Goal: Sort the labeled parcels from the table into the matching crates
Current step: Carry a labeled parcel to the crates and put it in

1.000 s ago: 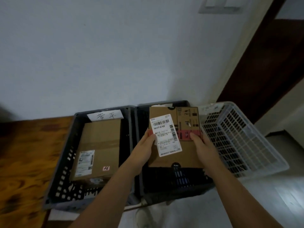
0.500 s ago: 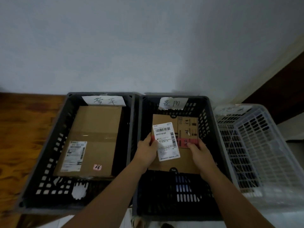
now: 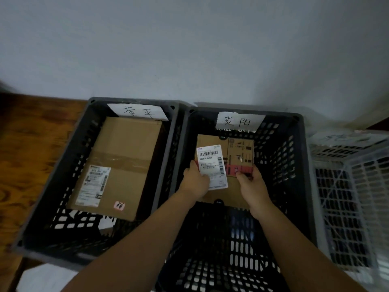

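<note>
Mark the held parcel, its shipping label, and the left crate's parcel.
held parcel (image 3: 240, 152): head view, printed top face.
shipping label (image 3: 212, 163): head view, label centre.
left crate's parcel (image 3: 124, 163): head view, taped middle.

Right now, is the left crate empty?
No, a taped cardboard box lies flat inside the left crate.

Left hand (image 3: 194, 182) and right hand (image 3: 251, 183) gripping a labeled cardboard parcel (image 3: 237, 150) inside the centre dark crate (image 3: 299, 165), larger box (image 3: 124, 161) in left crate (image 3: 63, 186), white basket (image 3: 353, 186) at right edge
</note>
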Demonstrator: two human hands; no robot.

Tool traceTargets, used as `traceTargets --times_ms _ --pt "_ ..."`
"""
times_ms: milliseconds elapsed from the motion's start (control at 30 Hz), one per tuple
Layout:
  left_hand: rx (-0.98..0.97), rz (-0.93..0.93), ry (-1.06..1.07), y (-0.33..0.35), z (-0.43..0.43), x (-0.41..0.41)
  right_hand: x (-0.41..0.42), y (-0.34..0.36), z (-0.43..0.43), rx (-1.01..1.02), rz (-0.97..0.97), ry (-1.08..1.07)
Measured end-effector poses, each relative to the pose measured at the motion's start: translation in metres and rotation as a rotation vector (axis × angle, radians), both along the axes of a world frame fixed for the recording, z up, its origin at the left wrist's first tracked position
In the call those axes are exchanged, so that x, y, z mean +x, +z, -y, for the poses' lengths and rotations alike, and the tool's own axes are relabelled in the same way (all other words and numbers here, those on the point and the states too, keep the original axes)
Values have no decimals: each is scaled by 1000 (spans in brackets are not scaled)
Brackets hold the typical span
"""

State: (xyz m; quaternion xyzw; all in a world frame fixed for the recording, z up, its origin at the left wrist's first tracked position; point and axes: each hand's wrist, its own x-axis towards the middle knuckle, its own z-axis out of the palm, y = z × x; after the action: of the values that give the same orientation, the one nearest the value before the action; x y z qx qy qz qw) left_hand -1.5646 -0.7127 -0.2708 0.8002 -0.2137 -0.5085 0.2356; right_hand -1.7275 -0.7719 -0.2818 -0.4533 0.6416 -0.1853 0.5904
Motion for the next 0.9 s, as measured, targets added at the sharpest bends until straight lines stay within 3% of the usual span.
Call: traceTargets --times_ms 500,800,900 --pt "-12 6 118 -22 42 15 34 -34 35 -37 -13 -16" --pt "-46 76 11 -32 36 7 40 -48 32 -84 -78 -11" --pt "-50 208 -159 -31 25 -1 39 -51 30 -107 -100 0"
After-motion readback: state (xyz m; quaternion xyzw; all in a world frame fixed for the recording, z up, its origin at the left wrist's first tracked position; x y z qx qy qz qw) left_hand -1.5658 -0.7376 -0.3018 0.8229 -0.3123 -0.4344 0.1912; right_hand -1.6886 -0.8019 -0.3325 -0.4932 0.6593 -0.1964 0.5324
